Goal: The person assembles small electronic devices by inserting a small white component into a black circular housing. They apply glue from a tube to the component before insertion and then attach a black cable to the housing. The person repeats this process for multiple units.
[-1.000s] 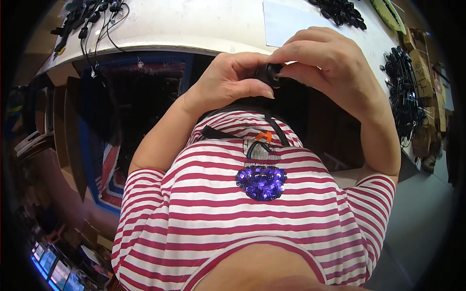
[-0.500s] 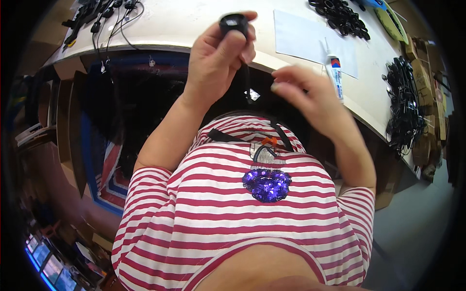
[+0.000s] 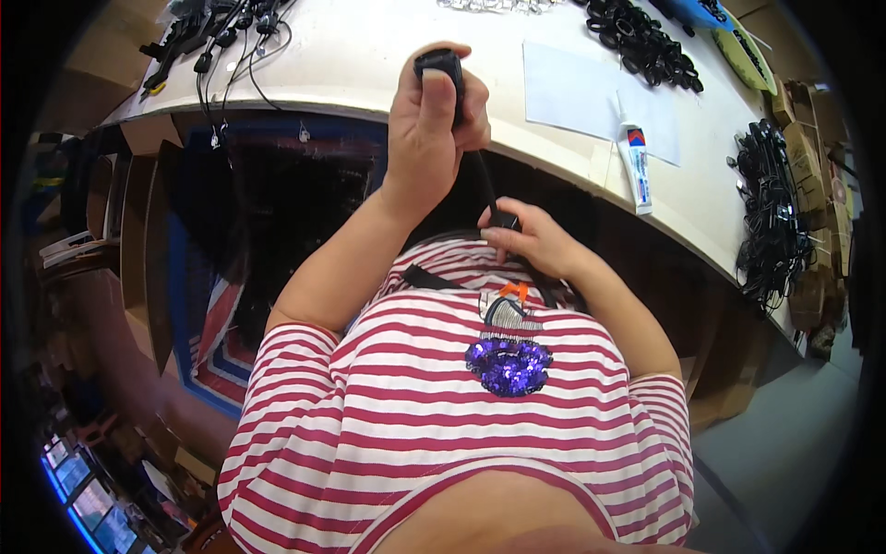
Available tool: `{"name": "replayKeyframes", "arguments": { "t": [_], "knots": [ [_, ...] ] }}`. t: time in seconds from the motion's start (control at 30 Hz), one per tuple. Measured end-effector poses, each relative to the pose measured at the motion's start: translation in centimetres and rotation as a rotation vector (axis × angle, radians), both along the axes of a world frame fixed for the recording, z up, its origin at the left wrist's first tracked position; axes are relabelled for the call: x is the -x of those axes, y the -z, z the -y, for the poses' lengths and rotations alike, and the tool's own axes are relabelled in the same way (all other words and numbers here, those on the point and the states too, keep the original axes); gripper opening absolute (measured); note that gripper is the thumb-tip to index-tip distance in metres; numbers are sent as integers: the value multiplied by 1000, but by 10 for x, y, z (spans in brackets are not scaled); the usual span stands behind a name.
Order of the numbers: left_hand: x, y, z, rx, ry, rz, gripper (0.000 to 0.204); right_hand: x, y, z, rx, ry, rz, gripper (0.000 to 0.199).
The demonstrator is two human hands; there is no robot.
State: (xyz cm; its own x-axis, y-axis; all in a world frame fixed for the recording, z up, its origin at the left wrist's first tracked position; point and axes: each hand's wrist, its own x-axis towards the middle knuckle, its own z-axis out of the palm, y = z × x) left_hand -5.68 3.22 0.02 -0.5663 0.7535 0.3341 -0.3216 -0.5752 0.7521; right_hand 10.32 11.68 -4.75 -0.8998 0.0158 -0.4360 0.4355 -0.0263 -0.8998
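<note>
In my left hand (image 3: 432, 125), raised at the table's front edge, is a black rounded piece (image 3: 443, 63). The fingers wrap round it and the thumb presses its near side. A black strap or cord (image 3: 486, 180) hangs from that hand toward my lap. Lower and to the right, my right hand (image 3: 535, 242) pinches the strap's lower end between thumb and fingers. Whatever is at that end is mostly hidden by the fingers.
On the white table (image 3: 341, 69) lie a white sheet (image 3: 568, 88), a white tube with a nozzle (image 3: 637, 171), a heap of black rings (image 3: 641, 42) and a bundle of black cords (image 3: 775, 212). Corded black pieces (image 3: 221, 42) lie far left. A yellow-green tray (image 3: 746, 55) is far right.
My right hand has come down and left, from open air near the table edge onto the strap's lower end. The left hand keeps the black piece, now turned more upright.
</note>
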Motion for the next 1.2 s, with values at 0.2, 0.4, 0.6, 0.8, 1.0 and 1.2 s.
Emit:
{"name": "replayKeyframes", "arguments": {
  "t": [0.2, 0.4, 0.6, 0.8, 1.0, 1.2],
  "knots": [
    [4, -8, -5, -32, -26, 54, 54, -7, -32, -2, -605, -53, -39, 44],
    [18, -15, 2, 54, 24, -156, 62, 43, -95, -71, -1098, 165, -257, 25],
    [7, -15, 14, -23, 110, -110, 54, 130, -62, -160, -1466, 314, 6, 39],
    [15, -10, 34, -9, 57, -294, 63, 156, -41, -180, -1503, 366, 15, 36],
    [20, 2, 22, 197, 175, -267, 73, 148, -38, -189, -1437, 403, 7, 36],
    [15, 11, 16, 218, 140, -242, 67, 159, -38, -184, -1502, 412, -51, 44]
  ]
}}
